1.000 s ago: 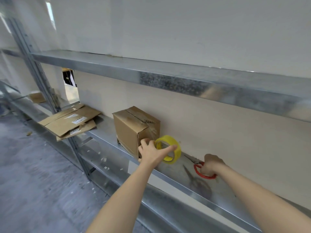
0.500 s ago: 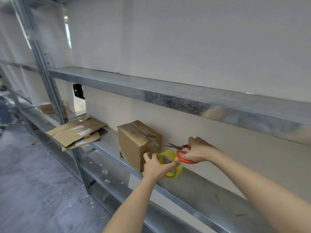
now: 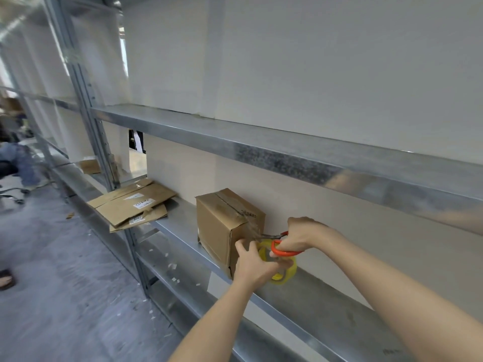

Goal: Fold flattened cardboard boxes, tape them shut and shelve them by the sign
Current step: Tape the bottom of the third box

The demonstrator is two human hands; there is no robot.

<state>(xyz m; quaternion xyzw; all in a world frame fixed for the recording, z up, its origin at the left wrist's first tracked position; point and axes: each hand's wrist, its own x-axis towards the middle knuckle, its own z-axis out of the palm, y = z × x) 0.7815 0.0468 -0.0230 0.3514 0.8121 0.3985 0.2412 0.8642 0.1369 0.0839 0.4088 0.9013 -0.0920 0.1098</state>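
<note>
A folded brown cardboard box [image 3: 218, 227] stands on the metal shelf [image 3: 308, 296], with clear tape along its top seam and down its right side. My left hand [image 3: 252, 262] grips the yellow tape roll [image 3: 283, 271] against the box's lower right corner. My right hand [image 3: 300, 237] holds the red-handled scissors [image 3: 281, 252], whose blades point left at the strip of tape between roll and box. Flattened cardboard boxes [image 3: 133, 205] lie stacked further left on the same shelf.
An upper shelf beam [image 3: 261, 145] runs overhead and a steel upright [image 3: 104, 158] stands beside the flat stack. A white sign [image 3: 213, 279] hangs on the shelf's front edge below the box. Paper scraps dot the grey floor [image 3: 65, 296]. A seated person is at far left.
My right hand has picked the scissors up from the shelf and brought them left to the tape beside the box. My left hand has stayed on the tape roll at the box.
</note>
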